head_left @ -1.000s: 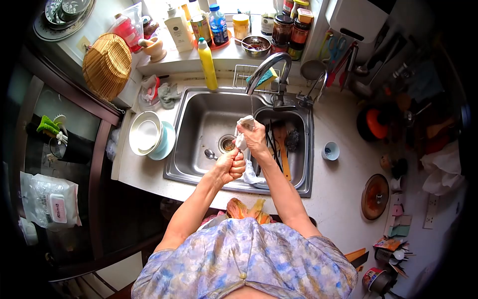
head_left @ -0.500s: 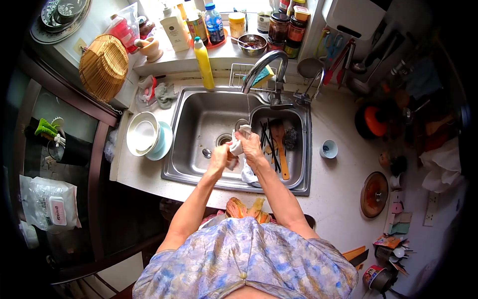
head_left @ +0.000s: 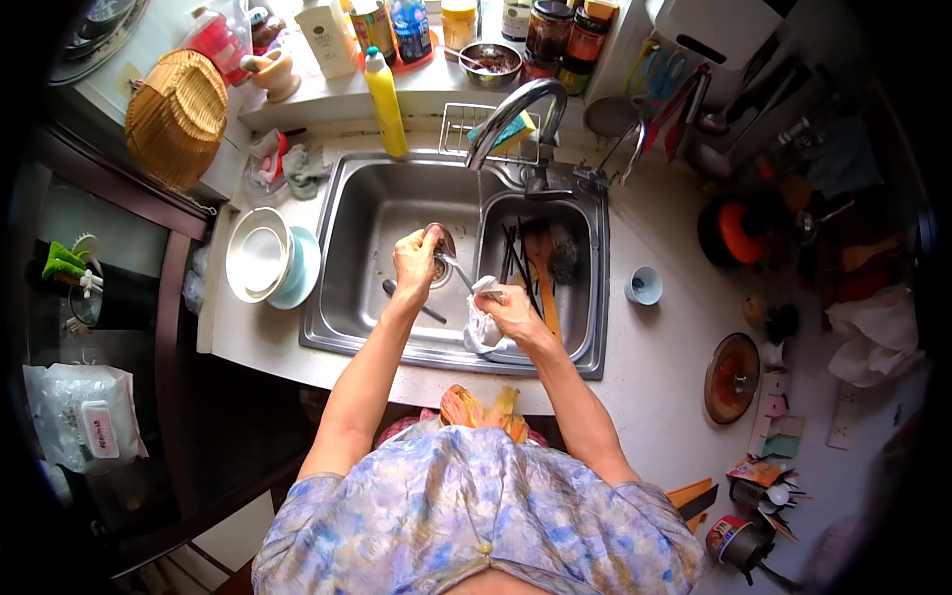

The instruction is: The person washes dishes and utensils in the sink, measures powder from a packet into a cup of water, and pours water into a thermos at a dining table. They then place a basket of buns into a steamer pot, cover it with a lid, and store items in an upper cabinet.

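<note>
My left hand (head_left: 415,263) is closed on the bowl end of a metal spoon (head_left: 456,266) over the large sink basin (head_left: 372,198). The spoon's handle slants down to the right. My right hand (head_left: 511,309) grips a white cloth (head_left: 485,322) wrapped round the handle's other end; part of the cloth hangs down. A second spoon (head_left: 428,311) lies on the basin floor below my left hand. In the small basin (head_left: 585,223), right of my hands, are a wooden spatula (head_left: 544,273), dark chopsticks (head_left: 513,253) and a scouring pad (head_left: 565,258).
Thin water runs from the curved faucet (head_left: 516,99). Stacked bowls (head_left: 263,260) stand left of the sink, a small cup (head_left: 645,286) right of it. A yellow bottle (head_left: 387,109) and a wire rack with a sponge (head_left: 506,131) stand behind. A glass lid (head_left: 732,379) lies far right.
My hands have moved apart. My left hand has gone up and left to the spoon's bowl end; my right has moved lower with the cloth. The spoon has left the water stream.
</note>
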Tool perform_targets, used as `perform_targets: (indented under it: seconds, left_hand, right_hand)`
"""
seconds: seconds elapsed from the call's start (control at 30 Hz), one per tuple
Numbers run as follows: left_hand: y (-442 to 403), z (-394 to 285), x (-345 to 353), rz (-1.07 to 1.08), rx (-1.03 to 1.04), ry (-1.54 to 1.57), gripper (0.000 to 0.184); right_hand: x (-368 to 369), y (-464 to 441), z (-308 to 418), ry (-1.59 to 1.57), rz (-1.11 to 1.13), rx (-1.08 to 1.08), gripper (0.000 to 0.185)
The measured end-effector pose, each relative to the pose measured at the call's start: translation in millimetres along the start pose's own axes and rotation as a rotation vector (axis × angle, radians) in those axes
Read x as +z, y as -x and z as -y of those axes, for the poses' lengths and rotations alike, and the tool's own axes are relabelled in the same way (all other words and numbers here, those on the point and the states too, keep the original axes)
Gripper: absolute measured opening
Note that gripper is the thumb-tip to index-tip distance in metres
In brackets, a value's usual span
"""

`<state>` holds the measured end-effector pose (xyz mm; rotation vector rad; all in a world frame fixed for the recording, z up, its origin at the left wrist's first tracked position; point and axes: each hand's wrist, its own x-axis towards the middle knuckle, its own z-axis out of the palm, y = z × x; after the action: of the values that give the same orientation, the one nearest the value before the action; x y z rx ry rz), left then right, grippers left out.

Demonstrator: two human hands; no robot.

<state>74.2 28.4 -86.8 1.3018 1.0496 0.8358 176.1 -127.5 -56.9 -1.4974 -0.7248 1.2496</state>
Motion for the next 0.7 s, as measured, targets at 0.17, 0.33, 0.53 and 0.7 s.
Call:
perform_targets:
  seconds: [0.17, 0.33, 0.53, 0.7]
  left_hand:
    - [-10, 9, -5, 0.068, -0.332, 0.201, 0.029]
    - [-25, 134, -50, -0.297, -0.803, 0.117, 0.027]
    - [-3, 246, -54, -0.543, -1.163, -0.141, 0.024]
    - [-7, 270, -42, -0.565, -1.113, -0.348, 0.035]
  right_hand:
    - [-29, 2, -35, 0.03, -0.184, 0.109, 0.013]
    - [-62, -14, -113, -0.106, -0.568, 0.208, 0.016]
    - [-82, -20, -155, -0.168, -0.705, 0.328, 0.019]
    - [-79, -3, -123, 0.48, -0.705, 0.282, 0.03]
